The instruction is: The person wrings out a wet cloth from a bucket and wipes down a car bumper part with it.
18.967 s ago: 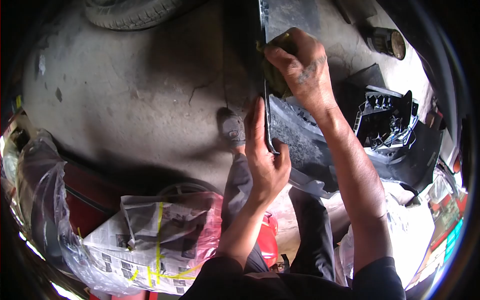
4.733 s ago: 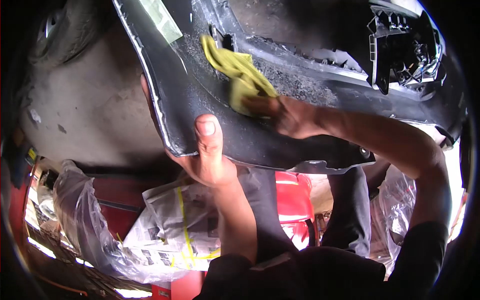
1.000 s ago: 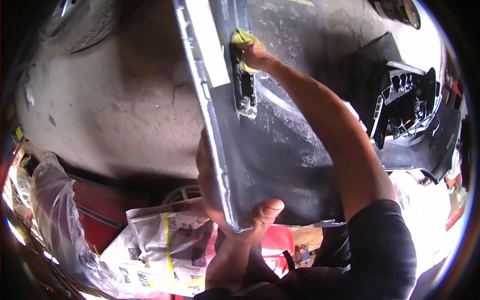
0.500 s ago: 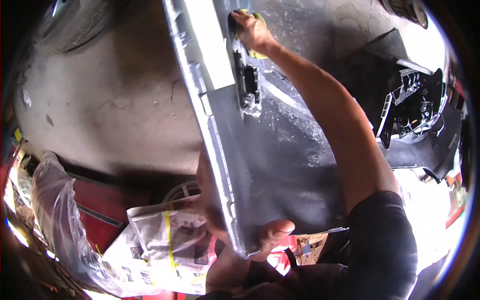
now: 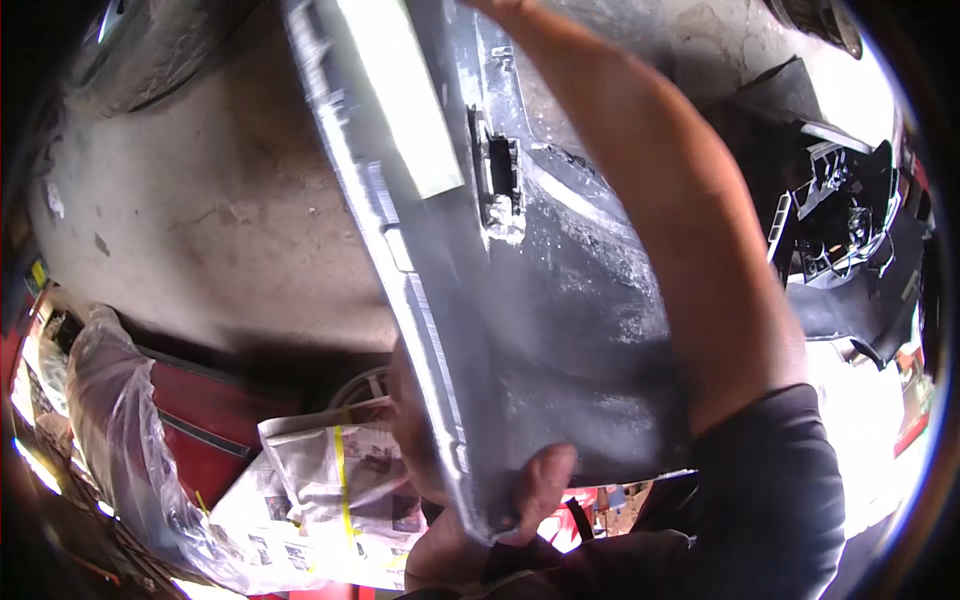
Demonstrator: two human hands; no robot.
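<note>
A long dark grey car body panel [image 5: 570,410] slants through the middle of the view, with pale dust smeared over its face. Along its left side runs a bright, shiny edge [image 5: 415,310]. A rectangular slot [image 5: 500,165] is cut into the panel's upper part. My left hand [image 5: 545,490] is closed around the panel's lower end, thumb on the face and fingers behind the left edge. My right forearm [image 5: 650,150] stretches over the panel to the top of the view. The right hand is cut off there, so whatever it holds is hidden.
Black plastic car parts [image 5: 840,220] lie at the right. A tire [image 5: 160,50] stands on the concrete floor [image 5: 220,200] at the upper left. Newspaper sheeting [image 5: 340,480] with yellow tape and clear plastic film [image 5: 110,400] cover a red part [image 5: 200,420] at the lower left.
My right hand, which held a yellow and black pad on the panel, has moved up out of view. The panel's upper end has shifted left and its lower end slightly down.
</note>
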